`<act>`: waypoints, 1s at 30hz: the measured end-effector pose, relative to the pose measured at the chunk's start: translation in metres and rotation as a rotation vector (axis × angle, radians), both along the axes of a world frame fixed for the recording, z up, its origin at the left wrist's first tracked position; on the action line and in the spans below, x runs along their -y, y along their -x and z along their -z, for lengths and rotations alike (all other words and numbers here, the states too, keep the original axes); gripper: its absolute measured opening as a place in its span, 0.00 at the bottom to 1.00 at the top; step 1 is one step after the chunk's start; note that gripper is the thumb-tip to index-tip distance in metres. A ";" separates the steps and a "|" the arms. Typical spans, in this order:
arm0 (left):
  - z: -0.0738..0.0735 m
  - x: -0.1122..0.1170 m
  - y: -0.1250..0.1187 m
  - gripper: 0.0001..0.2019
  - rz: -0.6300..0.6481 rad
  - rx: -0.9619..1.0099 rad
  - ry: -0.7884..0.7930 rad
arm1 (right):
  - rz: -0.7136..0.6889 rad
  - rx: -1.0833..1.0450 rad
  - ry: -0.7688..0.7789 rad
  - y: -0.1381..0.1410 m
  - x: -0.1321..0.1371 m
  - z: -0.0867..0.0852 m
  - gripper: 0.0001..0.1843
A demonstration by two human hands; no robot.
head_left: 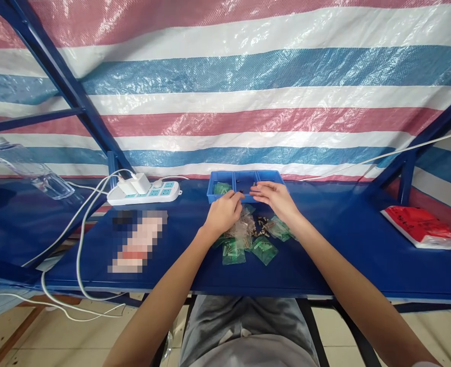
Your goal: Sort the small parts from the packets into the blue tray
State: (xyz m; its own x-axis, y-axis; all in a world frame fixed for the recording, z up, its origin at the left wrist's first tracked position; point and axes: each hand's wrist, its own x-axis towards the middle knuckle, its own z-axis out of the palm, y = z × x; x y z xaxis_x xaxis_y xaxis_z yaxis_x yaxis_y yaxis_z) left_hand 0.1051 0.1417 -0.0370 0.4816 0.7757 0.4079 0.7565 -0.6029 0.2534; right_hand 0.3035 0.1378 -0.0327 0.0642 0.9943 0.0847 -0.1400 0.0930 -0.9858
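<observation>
My left hand (pixel 224 211) is curled closed just in front of a blue three-compartment tray (pixel 244 176), pinching something too small to name. My right hand (pixel 273 198) hovers beside it at the tray's front edge, fingers bent together toward the left hand. Below both hands lies a heap of small green plastic bags (pixel 264 250) and loose little dark and brass-coloured parts (pixel 262 222) on the blue table. One green bag sits in the tray's left compartment.
A white power strip (pixel 149 193) with plugged chargers and white cables (pixel 80 239) lies at left. A clear plastic bottle (pixel 30 168) lies on its side far left. A red and white bag (pixel 420 227) rests at right. A striped tarp hangs behind; blue frame bars flank the table.
</observation>
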 end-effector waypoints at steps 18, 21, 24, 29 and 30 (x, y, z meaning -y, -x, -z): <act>0.007 -0.007 0.004 0.10 0.014 -0.115 0.079 | -0.054 1.145 -0.272 0.002 0.016 0.025 0.08; 0.008 -0.007 0.004 0.10 0.008 -0.111 0.098 | -0.090 1.135 -0.261 0.002 0.016 0.027 0.10; 0.008 -0.008 0.004 0.10 0.001 -0.101 0.107 | -0.112 1.105 -0.260 0.001 0.015 0.026 0.12; 0.007 -0.009 0.005 0.09 0.029 -0.073 0.127 | -0.103 1.081 -0.273 0.000 0.014 0.027 0.12; 0.006 -0.009 0.005 0.09 0.038 -0.074 0.129 | -0.097 1.086 -0.278 0.000 0.014 0.028 0.12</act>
State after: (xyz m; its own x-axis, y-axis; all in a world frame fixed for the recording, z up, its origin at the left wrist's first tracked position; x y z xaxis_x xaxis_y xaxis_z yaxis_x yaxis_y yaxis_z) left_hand 0.0997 0.1507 -0.0430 0.5366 0.8001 0.2681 0.7533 -0.5974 0.2750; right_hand 0.3031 0.1243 -0.0605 -0.2555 0.9288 0.2683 0.7616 0.3643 -0.5359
